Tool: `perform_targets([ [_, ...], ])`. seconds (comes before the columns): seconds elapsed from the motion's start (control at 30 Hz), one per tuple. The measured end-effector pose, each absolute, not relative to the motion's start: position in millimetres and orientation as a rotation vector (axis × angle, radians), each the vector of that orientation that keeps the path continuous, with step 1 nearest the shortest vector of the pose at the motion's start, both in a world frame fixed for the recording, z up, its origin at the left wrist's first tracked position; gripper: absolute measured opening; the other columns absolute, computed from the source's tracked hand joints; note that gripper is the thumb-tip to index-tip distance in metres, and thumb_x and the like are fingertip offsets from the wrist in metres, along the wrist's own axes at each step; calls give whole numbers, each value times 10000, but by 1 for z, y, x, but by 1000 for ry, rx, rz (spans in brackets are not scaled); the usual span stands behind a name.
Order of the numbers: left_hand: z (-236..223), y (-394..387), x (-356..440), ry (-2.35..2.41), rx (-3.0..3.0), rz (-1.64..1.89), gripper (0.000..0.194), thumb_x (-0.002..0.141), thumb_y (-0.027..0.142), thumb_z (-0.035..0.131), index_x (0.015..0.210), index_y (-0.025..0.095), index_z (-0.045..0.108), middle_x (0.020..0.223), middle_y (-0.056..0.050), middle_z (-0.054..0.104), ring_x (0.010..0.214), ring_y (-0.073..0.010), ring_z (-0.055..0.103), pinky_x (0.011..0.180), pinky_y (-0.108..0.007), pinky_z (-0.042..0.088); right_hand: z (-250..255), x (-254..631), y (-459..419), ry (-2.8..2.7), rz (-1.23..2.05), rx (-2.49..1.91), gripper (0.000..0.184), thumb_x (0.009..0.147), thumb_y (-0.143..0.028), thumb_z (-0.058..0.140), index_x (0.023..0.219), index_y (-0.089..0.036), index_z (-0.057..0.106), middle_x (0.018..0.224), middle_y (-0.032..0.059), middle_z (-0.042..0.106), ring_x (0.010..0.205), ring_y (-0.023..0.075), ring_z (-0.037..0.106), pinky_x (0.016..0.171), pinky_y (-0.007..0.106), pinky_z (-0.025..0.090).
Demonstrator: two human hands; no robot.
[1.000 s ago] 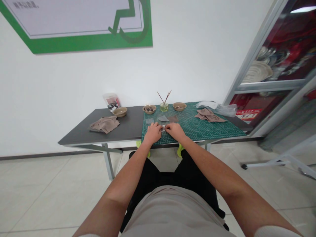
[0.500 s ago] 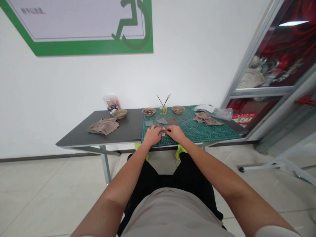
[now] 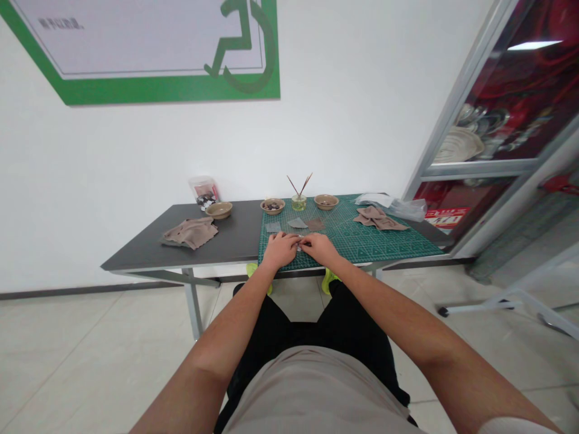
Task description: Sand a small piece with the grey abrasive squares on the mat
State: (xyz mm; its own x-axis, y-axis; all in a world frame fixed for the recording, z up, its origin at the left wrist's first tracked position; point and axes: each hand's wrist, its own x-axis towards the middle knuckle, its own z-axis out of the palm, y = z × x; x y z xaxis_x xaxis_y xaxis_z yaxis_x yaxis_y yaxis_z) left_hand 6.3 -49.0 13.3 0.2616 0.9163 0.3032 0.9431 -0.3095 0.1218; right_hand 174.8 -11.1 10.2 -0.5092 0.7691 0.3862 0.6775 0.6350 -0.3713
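My left hand (image 3: pixel 280 249) and my right hand (image 3: pixel 319 248) meet near the front edge of a green cutting mat (image 3: pixel 375 247). Their fingertips pinch a small pale piece (image 3: pixel 299 245), too small to identify. Just beyond my hands lie two grey sheets, possibly sandpaper (image 3: pixel 273 227) (image 3: pixel 297 223), and a brownish sheet (image 3: pixel 315 224). Behind these stand a tan bowl of dark bits (image 3: pixel 272 206), a second tan bowl (image 3: pixel 325 202), and a small glass jar (image 3: pixel 298 204) holding thin sticks.
A dark grey table (image 3: pixel 226 241) carries the mat. On it are a crumpled beige cloth (image 3: pixel 190 232), a third tan bowl (image 3: pixel 219 210), and a clear container (image 3: pixel 204 193). Another beige cloth (image 3: pixel 377 218) and a plastic bag (image 3: pixel 407 208) lie right. A glass cabinet (image 3: pixel 488 120) stands beyond.
The whole view has shifted slightly, with the table sitting a little lower in the picture. My hands stay together, pinching the small piece.
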Motion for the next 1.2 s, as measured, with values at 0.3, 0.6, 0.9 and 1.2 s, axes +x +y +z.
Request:
perform_targets([
  [0.3,14,-47,7,-1814,-2441,-461,435,979,312,376,1322,353,641,1433,37,610,1218,-280,509,1012,-510,409,13,184,2,-2331,240,-1162,139,883,-202,660,908,-177,794,960,96,780,912,210,698,854,292,487],
  [0.6,11,-43,5,-1843,-2466,-468,452,980,292,378,1355,356,621,1465,64,580,1351,-263,444,1114,-487,361,9,181,-12,-2342,188,-1164,163,913,-210,628,905,-177,787,990,97,774,973,212,686,906,299,467],
  [0.9,14,-46,4,-1816,-2483,-474,431,973,311,414,1344,387,620,1459,70,585,1318,-258,467,1107,-478,375,14,176,-22,-2367,213,-1129,147,905,-209,646,937,-171,784,978,103,773,956,215,685,887,306,473],
  [1.2,12,-45,2,-1784,-2497,-446,477,953,235,401,1363,378,598,1471,57,571,1311,-239,462,1093,-450,385,10,176,-20,-2348,223,-1139,148,902,-222,652,945,-200,791,979,87,771,941,203,677,887,304,472],
])
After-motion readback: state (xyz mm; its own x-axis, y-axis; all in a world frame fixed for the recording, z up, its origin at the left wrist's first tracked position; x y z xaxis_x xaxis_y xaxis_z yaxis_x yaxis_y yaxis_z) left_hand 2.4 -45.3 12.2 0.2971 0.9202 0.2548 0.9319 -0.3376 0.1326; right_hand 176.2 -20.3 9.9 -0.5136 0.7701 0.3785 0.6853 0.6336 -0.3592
